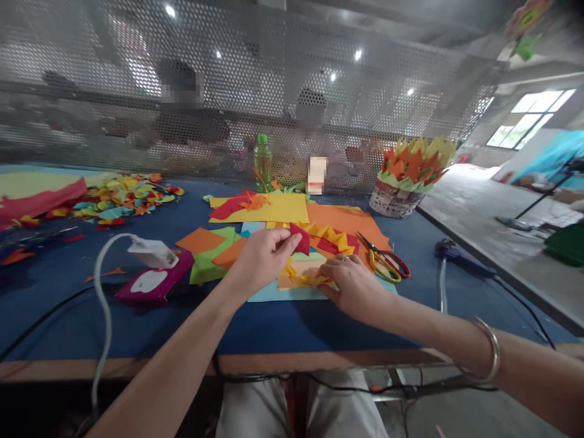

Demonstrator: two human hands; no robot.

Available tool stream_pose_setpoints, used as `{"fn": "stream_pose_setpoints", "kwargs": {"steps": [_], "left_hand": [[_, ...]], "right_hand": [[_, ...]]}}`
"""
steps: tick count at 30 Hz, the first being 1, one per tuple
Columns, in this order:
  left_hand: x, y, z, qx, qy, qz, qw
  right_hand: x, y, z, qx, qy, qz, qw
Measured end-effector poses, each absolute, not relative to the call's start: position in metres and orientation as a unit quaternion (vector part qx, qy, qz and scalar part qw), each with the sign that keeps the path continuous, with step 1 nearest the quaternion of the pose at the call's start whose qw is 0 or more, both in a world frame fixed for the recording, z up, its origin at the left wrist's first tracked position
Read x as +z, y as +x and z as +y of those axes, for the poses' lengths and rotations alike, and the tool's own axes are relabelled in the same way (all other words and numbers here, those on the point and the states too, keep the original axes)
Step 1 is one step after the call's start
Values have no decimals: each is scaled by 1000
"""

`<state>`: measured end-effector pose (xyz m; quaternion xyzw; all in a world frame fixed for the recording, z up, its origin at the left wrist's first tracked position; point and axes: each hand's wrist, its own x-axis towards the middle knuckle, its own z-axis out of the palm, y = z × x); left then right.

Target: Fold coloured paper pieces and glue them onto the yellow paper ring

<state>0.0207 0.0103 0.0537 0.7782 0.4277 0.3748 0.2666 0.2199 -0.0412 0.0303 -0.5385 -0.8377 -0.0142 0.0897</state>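
The left hand (pixel 262 258) pinches a small red folded paper triangle (pixel 301 239) between thumb and fingertips, just above the middle of the blue table (pixel 274 328). Its sharp tip aims down and to the right, toward the right hand (pixel 353 286), and its long axis runs roughly from upper left to lower right.

The right hand lies with fingers curled on a crumpled cluster of yellow folded paper pieces (pixel 303 280). Its fingertips are hidden among them, so pinching or only pressing cannot be told.

Just behind both hands, a row of red and yellow folded paper points (pixel 333 238) stretches off to the right, partly covered by the left hand's fingers.

The round woven basket (pixel 395 201) at the far right holds upright orange, yellow and green paper points. The contents of 1 green plastic bottle (pixel 263 159) are unclear. Red-and-yellow-handled scissors (pixel 385 261) lie near the right hand.
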Motion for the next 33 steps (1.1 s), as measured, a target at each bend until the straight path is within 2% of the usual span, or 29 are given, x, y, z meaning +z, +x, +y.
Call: {"fn": "stream_pose_setpoints", "kwargs": {"steps": [6,11,16,24,33], "left_hand": [[50,17,2,357,800,387,287],[43,15,-10,324,825,364,287],[39,22,-25,297,842,358,273],[38,31,-42,253,852,362,281],[35,31,-46,242,854,356,293]], "right_hand": [[18,206,-89,-74,-547,-817,165],[-9,205,-111,-53,-520,-791,318],[-21,206,-113,-41,-513,-785,344],[-33,205,-111,-53,-509,-730,453],[-35,206,-116,-90,-519,-720,452]]}}
